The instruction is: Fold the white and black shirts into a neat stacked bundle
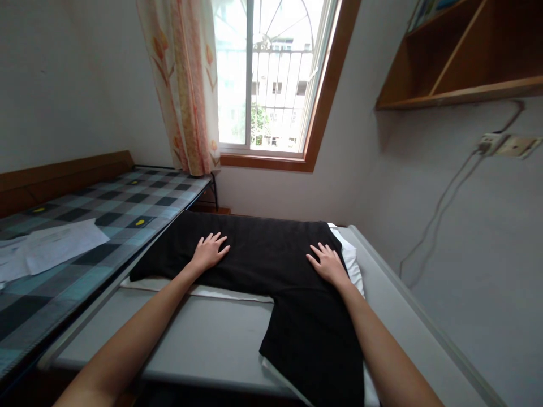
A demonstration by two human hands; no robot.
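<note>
A black garment (263, 249) is spread flat in an L shape, its long part running left to right and a shorter part coming toward me on the right. White fabric (352, 260) shows from under its right edge and along its near edge. On the left half of the black cloth, my left hand (210, 252) lies palm down with fingers spread. My right hand (328, 264) rests the same way near the right end. Neither hand grips anything. Exactly what kind of garment it is cannot be made out.
Beneath the garment is a pale grey tabletop (212, 333). A bed with a checked mattress (169, 195) adjoins on the left, with papers (63, 246) on it. A curtain (186, 85) hangs beside the window. Shelves (462, 90) and a wall socket (492, 142) with a cord are at right.
</note>
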